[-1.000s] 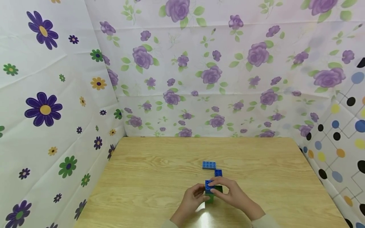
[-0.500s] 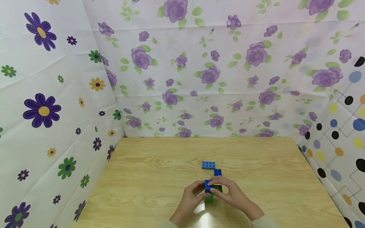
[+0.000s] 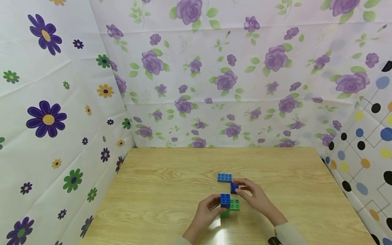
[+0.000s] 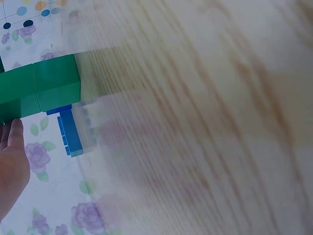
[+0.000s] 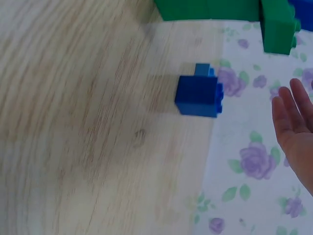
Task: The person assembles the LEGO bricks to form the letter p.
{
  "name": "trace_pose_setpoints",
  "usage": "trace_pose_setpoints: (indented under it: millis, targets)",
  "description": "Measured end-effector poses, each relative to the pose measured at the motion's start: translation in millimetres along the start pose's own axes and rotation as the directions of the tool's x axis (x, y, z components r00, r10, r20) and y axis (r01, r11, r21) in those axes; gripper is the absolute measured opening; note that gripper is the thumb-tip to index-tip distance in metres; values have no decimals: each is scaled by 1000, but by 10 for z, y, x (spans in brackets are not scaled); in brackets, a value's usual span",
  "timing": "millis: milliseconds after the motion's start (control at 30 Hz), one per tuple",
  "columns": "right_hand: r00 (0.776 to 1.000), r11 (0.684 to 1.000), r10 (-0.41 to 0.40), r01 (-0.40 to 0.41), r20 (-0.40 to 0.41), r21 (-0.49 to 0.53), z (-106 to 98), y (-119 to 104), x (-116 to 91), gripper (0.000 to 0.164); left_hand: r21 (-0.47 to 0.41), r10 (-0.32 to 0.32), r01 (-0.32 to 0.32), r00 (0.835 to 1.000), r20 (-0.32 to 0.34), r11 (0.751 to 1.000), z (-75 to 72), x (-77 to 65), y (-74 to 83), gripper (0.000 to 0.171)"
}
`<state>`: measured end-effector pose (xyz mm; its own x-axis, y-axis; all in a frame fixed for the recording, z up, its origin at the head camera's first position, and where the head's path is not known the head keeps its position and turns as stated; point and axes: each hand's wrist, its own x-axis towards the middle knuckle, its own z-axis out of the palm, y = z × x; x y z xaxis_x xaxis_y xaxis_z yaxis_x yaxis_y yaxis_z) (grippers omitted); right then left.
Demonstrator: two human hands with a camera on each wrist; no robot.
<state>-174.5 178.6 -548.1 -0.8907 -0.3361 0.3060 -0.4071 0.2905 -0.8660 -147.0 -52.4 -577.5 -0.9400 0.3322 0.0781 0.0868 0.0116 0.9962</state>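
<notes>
My left hand (image 3: 206, 212) grips a stack of toy building bricks from its left side, thumb in front and fingers behind. A dark blue brick (image 3: 225, 200) with studs tops the stack, above green bricks (image 3: 225, 213). To the right, a green brick (image 3: 234, 204) juts out with its studs bare. Farther back, my right hand (image 3: 255, 197) reaches over a separate dark blue brick (image 3: 234, 188), thumb and forefinger spread. In the right wrist view the fingers (image 5: 297, 105) are extended, apart from that dark blue brick (image 5: 198, 95), which stands on the table.
A lighter blue, longer brick (image 3: 225, 177) lies just behind the separate dark blue one on the wood-grain table (image 3: 165, 190). Flower-patterned cloth (image 3: 196, 85) hangs behind the table, with more patterned cloth along both sides.
My right hand has left the top of the stack and moved back to the separate dark blue brick, uncovering the green brick's studs. The left hand keeps its grip.
</notes>
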Motion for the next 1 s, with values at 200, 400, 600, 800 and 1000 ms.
trace_pose_setpoints:
  millis: [200,400,600,800,1000]
  targets:
    - [999,999,45,-45,-29,-4,-82,101,76,42,-8,-18,18,1000,-13,1000,1,-3,5,38]
    - [985,985,172,-172,-8,28,-45,375,132,48,-25,-24,24,1000,-12,999,2,-7,-1,39]
    - [961,961,274,-275,30,38,35,506,181,50,-31,-23,22,1000,-9,999,-1,-3,7,39]
    - [949,949,314,-315,38,20,81,579,198,47,-33,-24,24,1000,-10,999,-2,-1,5,39]
    - [941,941,339,-339,13,3,106,622,193,43,-31,-9,9,1000,-7,999,2,1,-17,39]
